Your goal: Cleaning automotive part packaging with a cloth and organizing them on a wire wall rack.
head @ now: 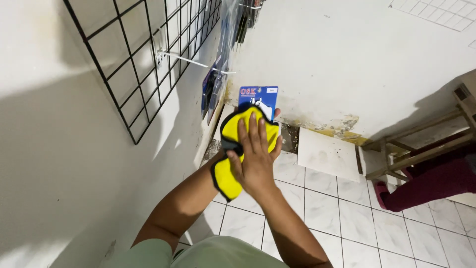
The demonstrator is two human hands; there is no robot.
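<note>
My right hand (255, 159) presses a yellow cloth with a black edge (229, 173) flat against a blue carded package (259, 98). My left hand is almost wholly hidden under the cloth and package; only a fingertip shows at the package's right edge (276, 112), so it appears to hold the package from behind. Both forearms reach up from the bottom of the view. The cloth covers the lower half of the package.
A black wire grid panel (144, 54) hangs on the white wall at left, with white hooks and more blue packaged goods (212, 87). A loose white tile (327, 155) leans against the far wall. Wooden furniture legs (421, 149) and a dark red item stand at right on the white tiled floor.
</note>
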